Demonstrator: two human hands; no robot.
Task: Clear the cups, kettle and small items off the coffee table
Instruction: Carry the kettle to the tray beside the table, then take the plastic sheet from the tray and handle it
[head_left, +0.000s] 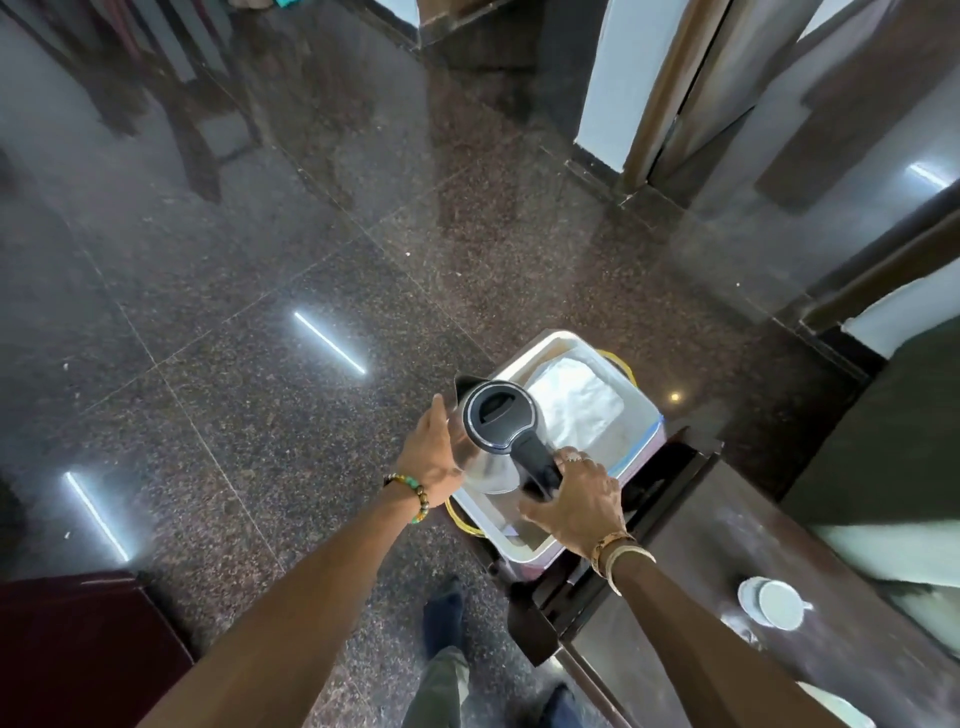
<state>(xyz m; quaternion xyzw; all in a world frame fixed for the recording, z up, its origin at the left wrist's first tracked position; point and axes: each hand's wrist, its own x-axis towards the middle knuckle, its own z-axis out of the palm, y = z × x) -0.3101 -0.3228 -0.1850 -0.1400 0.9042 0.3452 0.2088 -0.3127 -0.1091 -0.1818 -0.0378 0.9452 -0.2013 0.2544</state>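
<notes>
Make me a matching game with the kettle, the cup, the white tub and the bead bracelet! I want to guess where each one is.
Things
1. kettle
2. cup
3. white tub
4. bead bracelet

Places
A. on the dark table
B. round the wrist of the left hand
C. right under the kettle, with a white bag inside
D. held up, with the right hand gripping its handle and the left hand against its side

Pairs: 1-D, 2-A, 3-C, 4-B
</notes>
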